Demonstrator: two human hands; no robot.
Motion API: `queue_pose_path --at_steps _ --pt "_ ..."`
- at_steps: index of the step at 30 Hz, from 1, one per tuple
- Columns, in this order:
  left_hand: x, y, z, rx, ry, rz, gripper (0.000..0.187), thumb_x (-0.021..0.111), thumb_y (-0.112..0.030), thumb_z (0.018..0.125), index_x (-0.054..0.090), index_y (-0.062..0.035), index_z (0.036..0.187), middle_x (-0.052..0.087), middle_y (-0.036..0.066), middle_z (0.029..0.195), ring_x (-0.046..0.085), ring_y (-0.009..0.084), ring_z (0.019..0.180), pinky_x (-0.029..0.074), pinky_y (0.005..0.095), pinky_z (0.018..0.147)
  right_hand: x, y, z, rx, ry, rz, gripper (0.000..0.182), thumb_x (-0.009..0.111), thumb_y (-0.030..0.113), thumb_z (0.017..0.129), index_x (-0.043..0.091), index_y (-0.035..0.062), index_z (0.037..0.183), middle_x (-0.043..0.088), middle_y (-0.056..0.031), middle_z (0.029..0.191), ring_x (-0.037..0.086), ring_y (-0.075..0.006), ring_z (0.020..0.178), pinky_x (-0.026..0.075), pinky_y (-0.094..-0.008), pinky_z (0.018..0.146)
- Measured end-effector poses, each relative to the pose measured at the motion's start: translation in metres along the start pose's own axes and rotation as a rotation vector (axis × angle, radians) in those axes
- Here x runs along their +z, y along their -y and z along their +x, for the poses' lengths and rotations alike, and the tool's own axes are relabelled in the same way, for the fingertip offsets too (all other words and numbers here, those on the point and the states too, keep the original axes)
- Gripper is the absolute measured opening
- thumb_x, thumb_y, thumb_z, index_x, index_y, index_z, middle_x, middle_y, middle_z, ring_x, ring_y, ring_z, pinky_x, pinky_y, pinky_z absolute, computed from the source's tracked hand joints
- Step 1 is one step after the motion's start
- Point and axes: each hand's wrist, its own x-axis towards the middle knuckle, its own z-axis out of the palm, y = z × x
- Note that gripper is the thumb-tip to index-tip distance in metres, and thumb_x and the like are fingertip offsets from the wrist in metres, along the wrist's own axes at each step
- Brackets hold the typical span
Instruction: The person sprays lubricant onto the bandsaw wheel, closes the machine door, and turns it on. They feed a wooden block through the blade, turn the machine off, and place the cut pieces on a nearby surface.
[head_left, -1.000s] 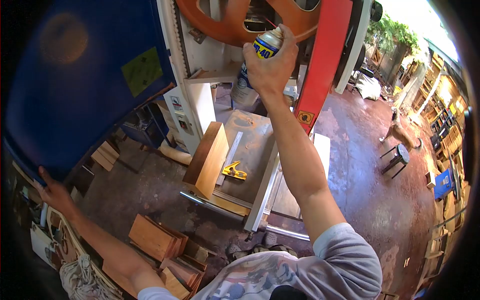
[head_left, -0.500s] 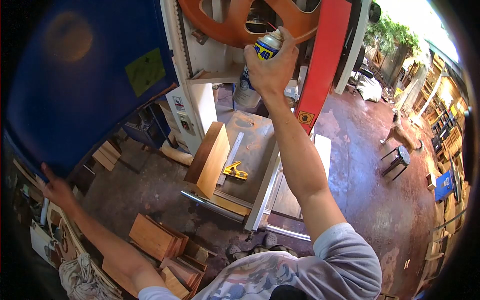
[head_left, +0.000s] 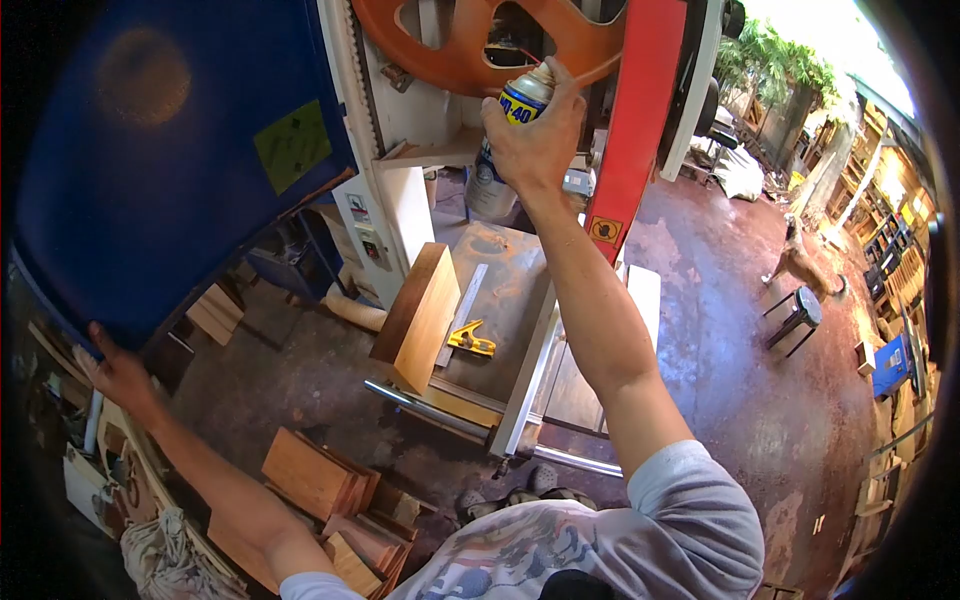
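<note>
My right hand (head_left: 541, 140) is wrapped around a WD-40 spray can (head_left: 490, 190), with a finger on its top. A thin red straw points from the nozzle toward the orange bandsaw wheel (head_left: 463, 40), just above the can. At the far left my left hand (head_left: 115, 375) holds the lower edge of the blue bandsaw door (head_left: 190, 200), thumb on its face and the other fingers partly hidden. Below the can, the saw table (head_left: 505, 290) bears a yellow combination square (head_left: 472, 340) and a wooden block (head_left: 415, 325).
A red upright (head_left: 640, 130) stands right of the wheel. Stacked boards (head_left: 315, 475) lie by my feet, with a crumpled cloth (head_left: 170, 555) at lower left. On the floor at right are a black stool (head_left: 803, 308) and a dog (head_left: 802, 262).
My right hand and the can have shifted very slightly left in view, along with the wheel and red upright. Both hands keep their hold.
</note>
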Motion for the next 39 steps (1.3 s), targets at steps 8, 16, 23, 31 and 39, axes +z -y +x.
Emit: queue_pose_path --at_steps 8,16,23,31,39 --pt "-0.005 -0.027 -0.008 -0.073 0.053 0.042 0.067 0.060 -0.050 0.102 0.061 0.0113 0.129 0.066 0.032 0.123 0.068 0.0391 0.105 0.053 0.0468 0.094 0.004 -0.001 0.002 -0.086 -0.096 0.030 0.081 0.085 0.027 0.074 0.047 0.0067 0.142 0.054 -0.0194 0.119 0.057 -0.0333 0.111 0.047 -0.0438 0.098" --pt "-0.009 -0.025 -0.008 -0.092 0.066 -0.044 0.068 0.061 -0.050 0.102 0.059 0.0103 0.133 0.065 0.030 0.125 0.067 0.0395 0.109 0.052 0.0465 0.097 0.007 0.003 0.000 -0.062 -0.083 0.077 0.078 0.084 0.025 0.074 0.048 0.0069 0.141 0.053 -0.0186 0.120 0.056 -0.0319 0.112 0.047 -0.0437 0.098" --pt "-0.011 -0.029 -0.010 -0.040 0.051 -0.040 0.078 0.063 -0.055 0.099 0.054 0.0128 0.137 0.059 0.034 0.133 0.065 0.0409 0.114 0.051 0.0454 0.099 0.010 0.000 -0.002 -0.092 -0.100 0.104 0.078 0.085 0.025 0.072 0.050 0.0072 0.139 0.054 -0.0191 0.119 0.055 -0.0340 0.112 0.046 -0.0445 0.098" --pt "-0.012 -0.042 -0.012 -0.069 0.059 -0.034 0.074 0.061 -0.051 0.101 0.053 0.0124 0.138 0.059 0.033 0.132 0.064 0.0413 0.114 0.050 0.0453 0.100 0.013 -0.005 0.000 -0.186 -0.108 0.131 0.078 0.086 0.024 0.071 0.051 0.0055 0.138 0.054 -0.0195 0.121 0.056 -0.0341 0.111 0.046 -0.0450 0.098" --pt "-0.018 -0.036 -0.012 -0.102 0.107 0.005 0.085 0.059 -0.055 0.102 0.041 0.0160 0.146 0.060 0.035 0.133 0.065 0.0382 0.118 0.054 0.0413 0.096 0.013 -0.003 -0.001 -0.151 -0.164 0.173 0.078 0.086 0.021 0.071 0.050 0.0031 0.138 0.053 -0.0183 0.120 0.056 -0.0329 0.111 0.047 -0.0442 0.098"
